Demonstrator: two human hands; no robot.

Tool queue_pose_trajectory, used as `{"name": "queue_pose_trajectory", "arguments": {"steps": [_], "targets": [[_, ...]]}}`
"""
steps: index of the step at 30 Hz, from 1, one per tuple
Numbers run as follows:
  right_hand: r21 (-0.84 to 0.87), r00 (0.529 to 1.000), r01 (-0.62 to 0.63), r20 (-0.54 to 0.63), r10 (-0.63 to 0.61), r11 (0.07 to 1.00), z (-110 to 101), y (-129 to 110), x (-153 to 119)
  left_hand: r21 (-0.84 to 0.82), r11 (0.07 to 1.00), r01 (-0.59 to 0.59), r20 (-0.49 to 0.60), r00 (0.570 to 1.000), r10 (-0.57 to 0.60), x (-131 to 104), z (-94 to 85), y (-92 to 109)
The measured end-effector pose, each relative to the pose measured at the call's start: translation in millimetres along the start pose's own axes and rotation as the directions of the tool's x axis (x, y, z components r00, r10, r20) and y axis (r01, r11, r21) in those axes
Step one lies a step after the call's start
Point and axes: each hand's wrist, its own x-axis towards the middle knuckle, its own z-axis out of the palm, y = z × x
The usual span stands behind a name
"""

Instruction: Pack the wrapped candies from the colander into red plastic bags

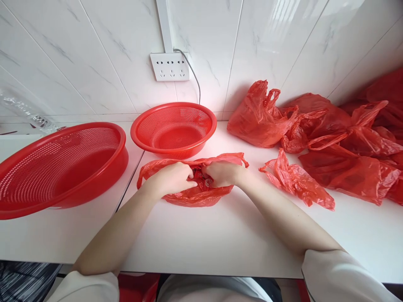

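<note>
Had left hand [176,178] and right hand [221,173] curled toward small packets [199,175] between them in crosswise red bag [198,199], couldn't tell if pinching any.

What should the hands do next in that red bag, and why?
Perhaps the left hand and right hand should gather a few of the small red things and lift them: both hands reach into the open bag, with those pieces lying right between them.
</note>
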Motion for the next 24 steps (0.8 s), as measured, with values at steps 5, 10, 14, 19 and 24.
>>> {"name": "queue_pose_trajectory", "arguments": {"steps": [5, 10, 14, 19, 24], "targets": [[-0.012, 1.000, -0.013, 0.026, 0.014, 1.000, 1.1, -1.2, 0.4, 0.017, 1.000, 0.000, -0.003, 1.000, 0.000, 0.3, -1.3, -0.2], [0.104, 0.993, 0.069, -0.106, -0.058, 0.992, -11.0, 5.3, -6.7, -0.020, 0.999, 0.038, -0.011, 0.999, -0.038, -11.3, -13.2, 4.6], [0.419, 0.929, 0.262, -0.352, -0.111, 0.869, -22.5, 7.6, -15.0, -0.055, 0.998, 0.025, -0.116, 0.993, -0.031, -20.9, -23.1, 6.7], [0.790, 0.895, 0.440, -0.424, -0.139, 0.427, -24.2, 5.0, -15.5, -0.193, 0.981, -0.003, -0.222, 0.974, -0.041, -23.3, -29.3, 10.1], [0.844, 0.892, 0.453, -0.429, -0.144, 0.286, -26.2, 3.6, -16.9, -0.359, 0.928, -0.103, -0.259, 0.966, 0.007, -24.2, -32.7, 9.0]]}}
